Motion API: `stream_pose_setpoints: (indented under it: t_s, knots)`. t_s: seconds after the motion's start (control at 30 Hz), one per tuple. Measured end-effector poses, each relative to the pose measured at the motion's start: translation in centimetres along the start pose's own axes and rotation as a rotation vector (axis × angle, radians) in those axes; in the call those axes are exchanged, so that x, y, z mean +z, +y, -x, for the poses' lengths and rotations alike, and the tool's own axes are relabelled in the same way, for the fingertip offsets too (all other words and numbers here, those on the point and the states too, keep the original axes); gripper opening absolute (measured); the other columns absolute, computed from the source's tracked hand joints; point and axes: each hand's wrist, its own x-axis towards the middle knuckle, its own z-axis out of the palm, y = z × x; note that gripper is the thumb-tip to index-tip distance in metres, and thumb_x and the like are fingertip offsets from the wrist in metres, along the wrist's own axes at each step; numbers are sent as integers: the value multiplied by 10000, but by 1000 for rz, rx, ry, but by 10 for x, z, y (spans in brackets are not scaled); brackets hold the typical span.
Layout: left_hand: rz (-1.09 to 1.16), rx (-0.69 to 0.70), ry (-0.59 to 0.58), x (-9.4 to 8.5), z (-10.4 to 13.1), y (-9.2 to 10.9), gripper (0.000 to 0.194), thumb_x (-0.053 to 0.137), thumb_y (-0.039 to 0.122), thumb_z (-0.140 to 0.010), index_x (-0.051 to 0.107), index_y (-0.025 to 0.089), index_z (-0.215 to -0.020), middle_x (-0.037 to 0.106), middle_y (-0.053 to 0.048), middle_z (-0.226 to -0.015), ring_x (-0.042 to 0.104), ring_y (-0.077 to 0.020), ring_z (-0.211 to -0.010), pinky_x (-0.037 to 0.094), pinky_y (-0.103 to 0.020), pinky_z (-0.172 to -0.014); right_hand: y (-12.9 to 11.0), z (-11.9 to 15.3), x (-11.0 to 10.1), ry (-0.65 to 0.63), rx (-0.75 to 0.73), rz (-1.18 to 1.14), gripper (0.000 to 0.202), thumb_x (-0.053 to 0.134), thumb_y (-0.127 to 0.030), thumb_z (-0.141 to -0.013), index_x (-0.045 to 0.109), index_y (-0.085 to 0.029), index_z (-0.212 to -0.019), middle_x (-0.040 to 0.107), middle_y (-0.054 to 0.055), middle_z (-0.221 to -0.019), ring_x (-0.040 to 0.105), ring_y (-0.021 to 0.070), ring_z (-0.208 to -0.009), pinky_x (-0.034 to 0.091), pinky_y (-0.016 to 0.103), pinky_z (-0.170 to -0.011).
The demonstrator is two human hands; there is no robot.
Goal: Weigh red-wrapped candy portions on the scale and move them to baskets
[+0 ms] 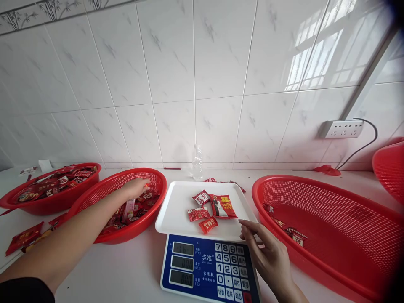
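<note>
My left hand (138,188) reaches into a red mesh basket (161,185) of small red-wrapped sweets (139,210). Its fingers point down behind the hand, and whether they grip anything is hidden. My right hand (268,250) rests by the right front corner of a white tray (170,210), fingers loosely stretched, with nothing visible in them. On the tray lie several small red sweet packets (198,213) and one larger red packet (222,206) with a picture and yellow print. The tray sits on a blue digital scale (206,273) with number keys and three displays.
Another red basket (59,206) full of packets stands at the far left, with loose packets (23,240) in front. On the right, a large red basket (334,185) holds a few packets. Behind the tray stands a clear plastic bottle (197,163). A power strip (342,129) is on the tiled wall.
</note>
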Motion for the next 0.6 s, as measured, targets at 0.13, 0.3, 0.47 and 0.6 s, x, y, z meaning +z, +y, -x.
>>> stream_pose_setpoints:
  t_s: [0.13,0.3,0.47,0.6]
  knots:
    - [142,11,86,-25,-1,7,318,619,494,-703,586,210,-841,638,-38,-776,606,-237,-767,454,-281,-593,-2,0,-1,0,-8,2,205,536,-355,-880,682,-214,-906,649,11,-641,631,134,-515,517,181,-375]
    - [444,62,64,-29,17,39,445,529,619,-772,526,204,-931,607,-13,-816,597,-179,-723,486,-252,-536,-1,1,-2,0,3,8,213,529,-365,-884,681,-217,-912,649,8,-638,628,133,-512,515,180,-371]
    - [655,147,-163,1,36,88,532,625,660,-695,542,178,-904,572,-1,-764,571,-142,-648,484,-237,-490,3,2,-1,3,20,28,228,529,-378,-886,683,-213,-913,650,15,-638,622,132,-504,514,181,-359]
    - [740,217,-348,28,48,125,519,646,657,-685,542,180,-862,526,21,-718,534,-120,-624,502,-253,-512,2,1,-1,3,12,26,227,532,-375,-886,681,-208,-917,653,18,-636,623,132,-500,523,183,-364]
